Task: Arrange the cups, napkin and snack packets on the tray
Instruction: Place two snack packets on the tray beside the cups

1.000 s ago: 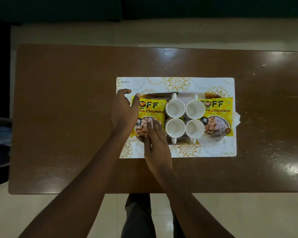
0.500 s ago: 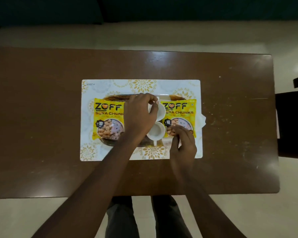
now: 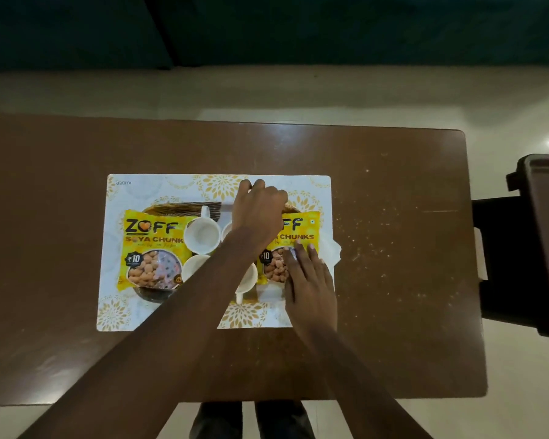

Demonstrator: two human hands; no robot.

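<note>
Brown table (image 3: 393,280), patterned placemat (image 3: 159,185), dark tray (image 3: 178,206) already loaded — final straightening, seemingly. 2 snack packets (image 3: 152,248) at its ends. Right hand (image 3: 311,286) flat on the right packet (image 3: 301,229), fingers straight; left hand (image 3: 260,207) curled at its far edge, grasp unclear. Cups (image 3: 202,237) between, napkin (image 3: 332,255) peeking out beneath. Next — square the packet gently, no nudging cups.

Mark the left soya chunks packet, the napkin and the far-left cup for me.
left soya chunks packet (image 3: 152,248): head view, yellow front just under the lettering.
napkin (image 3: 334,255): head view, white corner sticking out at the right.
far-left cup (image 3: 202,233): head view, inside of its bowl.
</note>
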